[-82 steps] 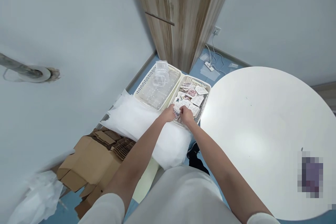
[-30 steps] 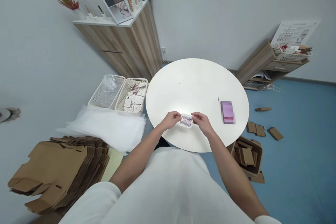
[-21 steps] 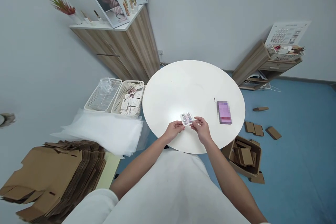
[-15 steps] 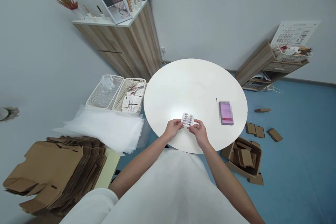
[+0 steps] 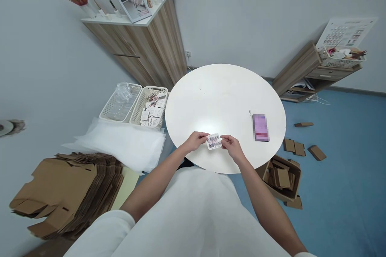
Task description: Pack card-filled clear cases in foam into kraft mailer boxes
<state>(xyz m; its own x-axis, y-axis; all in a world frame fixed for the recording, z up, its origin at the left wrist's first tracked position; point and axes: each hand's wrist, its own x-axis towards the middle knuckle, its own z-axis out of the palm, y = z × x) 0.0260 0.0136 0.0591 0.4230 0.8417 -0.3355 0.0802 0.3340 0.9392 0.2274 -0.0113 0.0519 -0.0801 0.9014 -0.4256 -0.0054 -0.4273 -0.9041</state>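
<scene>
Head view shows, from where I stand, a person in a white shirt (image 5: 193, 213) leaning over a round white desk (image 5: 223, 96), both forearms stretched forward. Between the hands is a small pale card (image 5: 214, 141), held over the near part of the desk and bearing two rows of glossy, purplish oval pieces. The left hand (image 5: 194, 141) has its fingers pinched narrow on the card's left edge; the right hand (image 5: 233, 146) has its fingers closed at the right edge. I'd judge the step in hand to be handling or looking over this one card, and any next move would call for a light, level grip, with one hand secure before the other lets go. Low on the left lies a stack of flattened cardboard (image 5: 66, 180); on the right, a carton (image 5: 279, 195) of small brown boxes stands on the floor. White sheets (image 5: 120, 140) lie left of the desk. A blurred purple object (image 5: 260, 127) rests on its right side. Beyond the sheets sit two baskets (image 5: 106, 106), one with clear plastic, one with cards. Farther back stands a wood-grain cabinet (image 5: 159, 40).
</scene>
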